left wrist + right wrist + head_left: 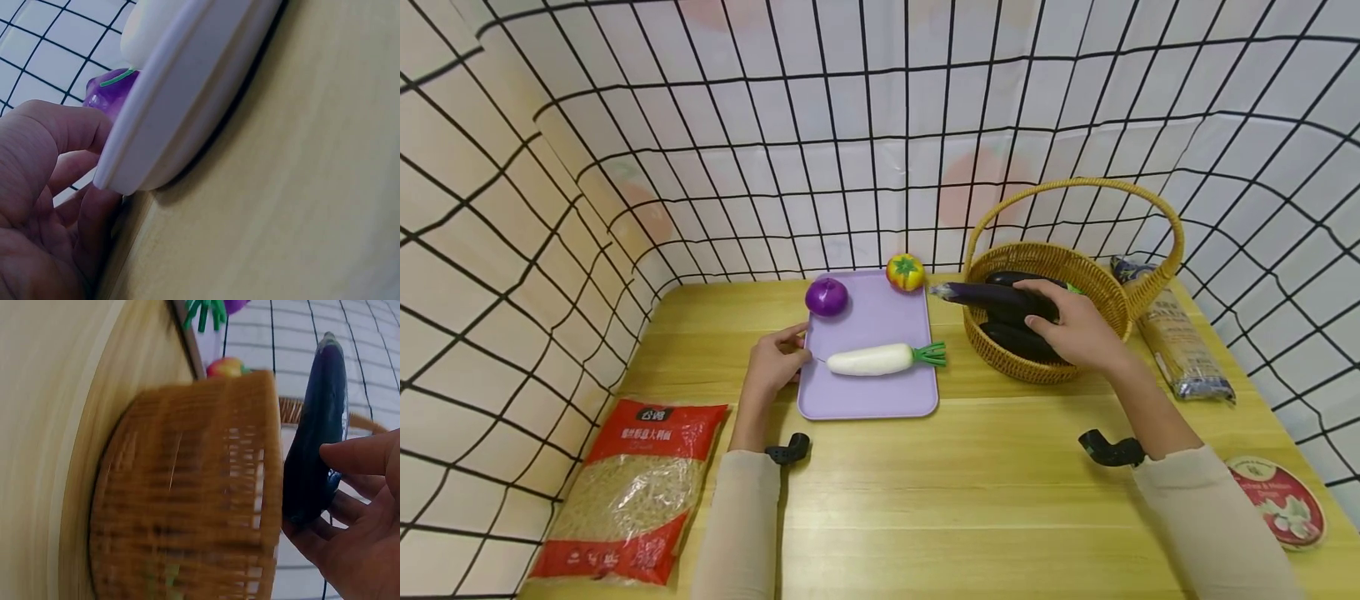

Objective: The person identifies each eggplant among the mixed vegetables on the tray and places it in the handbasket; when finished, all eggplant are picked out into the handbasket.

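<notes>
My right hand point(1071, 325) grips a dark purple eggplant point(981, 294) between thumb and fingers. The eggplant lies level over the wicker basket point(1086, 271), its pale-tipped end pointing left past the rim. In the right wrist view the eggplant point(319, 419) shows above the basket's rim. More dark eggplants point(1022, 342) lie inside, partly hidden by the hand. My left hand point(777, 362) holds the left edge of a lilac tray point(868, 321), thumb at the rim point(125, 150). On the tray are a white radish point(872, 360) with green stems, a purple onion point(827, 297) and a red-yellow tomato-like fruit point(906, 272).
A red bag of pasta point(632, 492) lies at the left front. Right of the basket is a long noodle packet point(1183, 342), with a round red tin point(1281, 504) nearer the front. The basket's tall handle point(1078, 183) arches up. A black-and-white grid cloth point(850, 167) encloses the table.
</notes>
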A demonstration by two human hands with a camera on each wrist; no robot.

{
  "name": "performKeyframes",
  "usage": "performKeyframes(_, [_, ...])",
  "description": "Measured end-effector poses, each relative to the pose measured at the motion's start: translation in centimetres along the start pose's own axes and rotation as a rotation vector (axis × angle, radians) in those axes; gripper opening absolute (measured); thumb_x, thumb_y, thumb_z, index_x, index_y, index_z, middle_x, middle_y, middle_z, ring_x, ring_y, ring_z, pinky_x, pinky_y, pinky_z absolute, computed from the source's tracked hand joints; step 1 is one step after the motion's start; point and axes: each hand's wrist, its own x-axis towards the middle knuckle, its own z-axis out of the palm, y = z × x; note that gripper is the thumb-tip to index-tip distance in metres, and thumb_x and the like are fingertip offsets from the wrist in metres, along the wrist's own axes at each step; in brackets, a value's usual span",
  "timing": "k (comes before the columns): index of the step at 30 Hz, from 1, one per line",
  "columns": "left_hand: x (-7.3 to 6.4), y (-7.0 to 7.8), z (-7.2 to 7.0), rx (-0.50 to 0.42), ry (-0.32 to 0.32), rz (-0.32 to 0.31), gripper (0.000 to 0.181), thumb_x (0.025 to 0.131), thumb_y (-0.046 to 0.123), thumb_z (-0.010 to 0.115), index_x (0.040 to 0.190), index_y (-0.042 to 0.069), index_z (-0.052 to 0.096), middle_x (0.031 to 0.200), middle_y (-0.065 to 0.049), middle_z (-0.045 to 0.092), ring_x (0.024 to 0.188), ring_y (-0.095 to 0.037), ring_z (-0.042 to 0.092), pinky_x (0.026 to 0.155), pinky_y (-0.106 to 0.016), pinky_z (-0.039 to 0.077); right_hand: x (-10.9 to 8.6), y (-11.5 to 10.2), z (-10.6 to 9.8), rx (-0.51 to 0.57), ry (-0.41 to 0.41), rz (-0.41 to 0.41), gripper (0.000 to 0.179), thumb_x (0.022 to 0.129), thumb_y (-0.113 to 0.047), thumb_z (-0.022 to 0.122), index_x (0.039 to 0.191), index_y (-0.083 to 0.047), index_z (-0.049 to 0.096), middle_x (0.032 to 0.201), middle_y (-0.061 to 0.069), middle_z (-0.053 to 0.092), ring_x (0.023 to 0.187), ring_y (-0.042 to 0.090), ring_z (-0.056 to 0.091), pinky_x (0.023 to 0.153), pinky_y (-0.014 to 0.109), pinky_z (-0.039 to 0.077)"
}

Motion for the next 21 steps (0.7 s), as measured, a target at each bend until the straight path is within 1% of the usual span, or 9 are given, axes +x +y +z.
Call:
performKeyframes(3, [0.0, 0.0, 0.1, 0.001, 0.002, 0.004, 0.056, 0.087, 0.010, 0.070, 0.141, 0.025, 0.065, 0.116, -0.011, 0.064, 0.094, -0.026, 0.063, 0.059, -0.027, 0.060, -0.4, 0.9, -0.8, -0.012, -0.002, 0.028, 0.055, 0.105, -0.016, 0.056, 0.158, -0.022, 0.040, 0.150, 0.022, 0.049, 0.085, 0.031, 0.056, 0.078, 0.048, 0.041])
performKeyframes(7, [0.0, 0.1, 0.1, 0.000, 0.006, 0.014, 0.056, 0.087, 0.010, 0.070, 0.141, 0.024, 0.065, 0.116, -0.011, 0.064, 0.093, -0.026, 0.064, 0.059, -0.028, 0.060, -0.7, 2.3, -1.9, -0.029, -0.004, 0.041, 0.055, 0.106, -0.016, 0.055, 0.158, -0.019, 0.039, 0.155, 0.023, 0.044, 0.082, 0.033, 0.058, 0.079, 0.049, 0.044])
performKeyframes(8, [0.0, 0.0, 0.1, 0.000, 0.006, 0.014, 0.057, 0.087, 0.010, 0.070, 0.141, 0.024, 0.065, 0.116, -0.011, 0.064, 0.093, -0.026, 0.064, 0.059, -0.028, 0.060, -0.7, 2.6, -2.1, -0.033, -0.003, 0.045, 0.055, 0.106, -0.015, 0.055, 0.158, -0.018, 0.039, 0.161, 0.023, 0.037, 0.083, 0.034, 0.058, 0.082, 0.049, 0.043])
performKeyframes(10, [0.0, 0.0, 0.0, -0.001, 0.006, 0.014, 0.057, 0.086, 0.010, 0.070, 0.141, 0.024, 0.065, 0.116, -0.011, 0.064, 0.093, -0.026, 0.064, 0.059, -0.028, 0.060, -0.6, 3.3, -2.5, -0.043, -0.003, 0.047, 0.055, 0.106, -0.015, 0.054, 0.158, -0.016, 0.038, 0.161, 0.025, 0.036, 0.066, 0.028, 0.056, 0.075, 0.047, 0.046])
performKeyframes(12, [0.1, 0.0, 0.0, 0.000, 0.008, 0.014, 0.057, 0.087, 0.010, 0.070, 0.141, 0.024, 0.065, 0.116, -0.011, 0.064, 0.093, -0.026, 0.064, 0.058, -0.028, 0.060, -0.5, 4.1, -2.8, -0.047, -0.002, 0.060, 0.055, 0.106, -0.015, 0.054, 0.159, -0.015, 0.037, 0.160, 0.026, 0.036, 0.051, 0.023, 0.042, 0.070, 0.044, 0.044])
performKeyframes(14, [0.1, -0.1, 0.1, 0.000, 0.010, 0.014, 0.057, 0.087, 0.010, 0.070, 0.141, 0.024, 0.065, 0.115, -0.011, 0.064, 0.093, -0.026, 0.064, 0.058, -0.028, 0.060, -0.4, 4.7, -3.0, -0.054, -0.001, 0.071, 0.055, 0.106, -0.015, 0.053, 0.159, -0.013, 0.037, 0.160, 0.028, 0.036, 0.056, 0.025, 0.047, 0.071, 0.045, 0.044])
performKeyframes(16, [0.1, -0.1, 0.1, 0.000, 0.011, 0.015, 0.057, 0.086, 0.010, 0.070, 0.141, 0.024, 0.066, 0.115, -0.011, 0.064, 0.093, -0.026, 0.064, 0.058, -0.028, 0.060, -0.1, 5.4, -3.1, -0.059, 0.001, 0.085, 0.055, 0.106, -0.014, 0.053, 0.159, -0.012, 0.036, 0.160, 0.030, 0.035, 0.077, 0.036, 0.059, 0.076, 0.052, 0.045])
performKeyframes(18, [0.1, -0.1, 0.1, 0.001, 0.012, 0.014, 0.057, 0.086, 0.010, 0.070, 0.141, 0.024, 0.065, 0.115, -0.011, 0.065, 0.093, -0.026, 0.064, 0.058, -0.028, 0.060, 0.1, 6.0, -3.1, -0.077, 0.005, 0.086, 0.055, 0.105, -0.013, 0.053, 0.158, -0.009, 0.036, 0.159, 0.031, 0.035, 0.102, 0.045, 0.059, 0.084, 0.057, 0.043])
performKeyframes(21, [0.1, -0.1, 0.1, -0.002, 0.010, 0.012, 0.058, 0.086, 0.010, 0.070, 0.141, 0.024, 0.065, 0.115, -0.011, 0.065, 0.093, -0.026, 0.065, 0.058, -0.028, 0.060, 0.4, 6.8, -3.0, -0.104, 0.016, 0.090, 0.054, 0.104, -0.011, 0.052, 0.156, -0.006, 0.037, 0.156, 0.033, 0.037, 0.107, 0.050, 0.056, 0.085, 0.059, 0.044])
